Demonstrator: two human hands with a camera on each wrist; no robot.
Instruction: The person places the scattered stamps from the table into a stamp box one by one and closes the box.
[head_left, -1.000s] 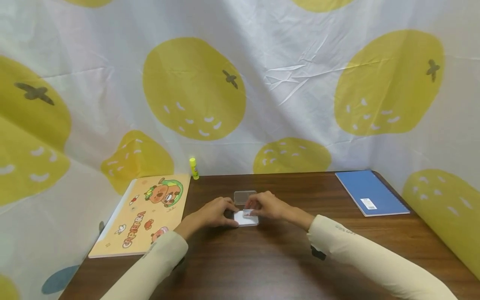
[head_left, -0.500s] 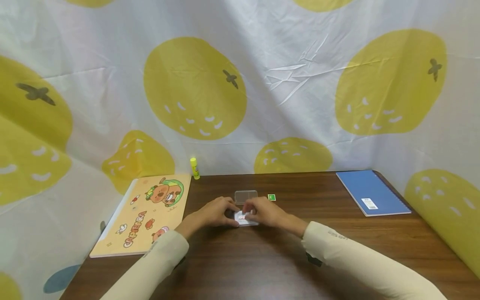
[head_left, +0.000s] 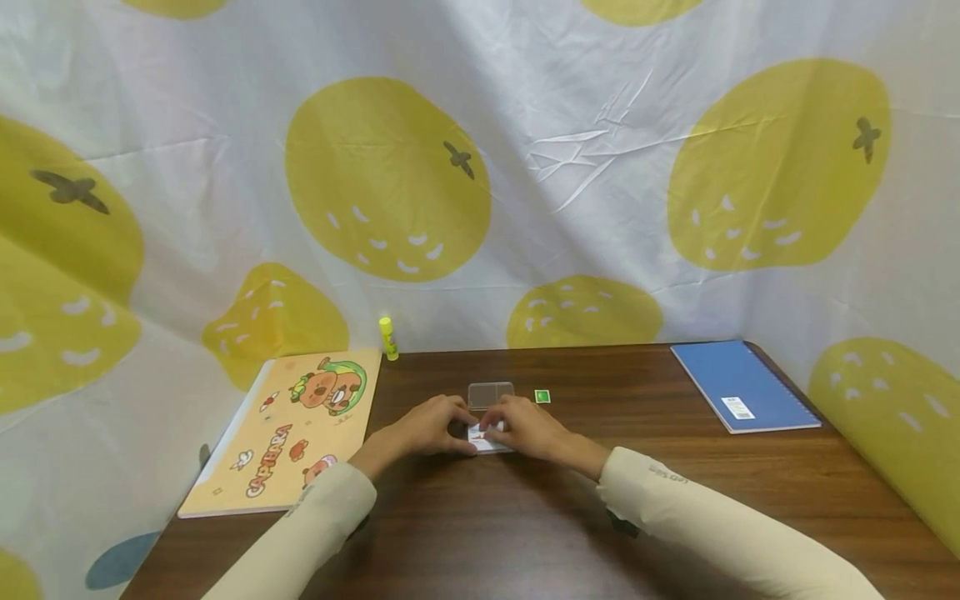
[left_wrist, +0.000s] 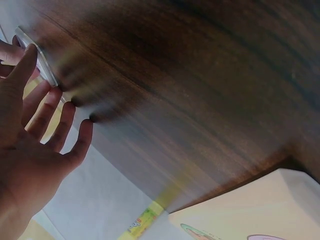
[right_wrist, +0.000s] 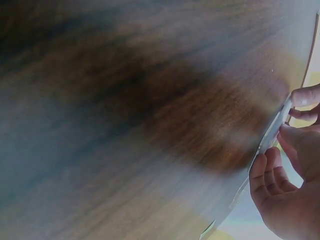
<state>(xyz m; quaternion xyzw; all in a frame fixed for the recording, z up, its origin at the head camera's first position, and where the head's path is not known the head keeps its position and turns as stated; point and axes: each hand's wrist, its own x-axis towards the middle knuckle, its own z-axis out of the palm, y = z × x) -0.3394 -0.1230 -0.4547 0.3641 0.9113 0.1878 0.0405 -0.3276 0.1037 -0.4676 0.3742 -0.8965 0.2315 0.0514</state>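
A small flat case (head_left: 495,447), clear-edged with a white surface, lies on the table in the middle of the head view. On it sits a small white card with a red design (head_left: 477,436). My left hand (head_left: 433,425) holds the case's left side, thumb at the near corner and fingers at the far one. My right hand (head_left: 531,423) covers the case's right part, its thumb and forefinger pressing on the card. In the right wrist view the case (right_wrist: 271,131) shows edge-on between both hands. Directly behind it lies a clear rectangular cover (head_left: 491,394).
A small green square with a white border (head_left: 542,397) lies right of the cover. A capybara-print book (head_left: 300,433) is at left, and a yellow glue stick (head_left: 388,338) stands behind it. A blue spiral notebook (head_left: 742,385) lies at right. A fruit-print curtain (head_left: 577,208) surrounds the table.
My right hand has moved slightly left and lowered the card it was pinching flat onto the case. The green square has come into sight from behind that hand. My left hand stays put.
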